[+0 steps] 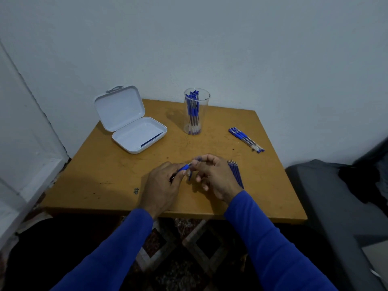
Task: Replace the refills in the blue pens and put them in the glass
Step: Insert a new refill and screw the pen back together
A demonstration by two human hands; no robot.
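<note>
The blue pen [182, 168] lies between the two hands above the near middle of the bench [117, 177], its long axis running from lower left to upper right, the blue grip and pale tip pointing toward the right hand. In the head view, the left hand [162, 186] curls its fingers round the barrel end of that pen, and the right hand [212, 175] pinches at the tip end with thumb and forefinger, its other fingers loosely bent; a short blue piece hangs just below that pinch, too blurred to name. Whether the tip is being unscrewed or screwed on, I cannot tell. The spare refills [236, 173] lie in a row just to the right of the right hand, their long axes running near to far with points at the far end, so the right hand is plainly the nearer one to fetch a fresh refill. The glass [196, 111] stands upright at the far middle, already holding several pens, well apart from both hands. More pens [246, 140] lie at the far right, and an open white case [134, 129] with one thin dark refill in its tray sits far left.
</note>
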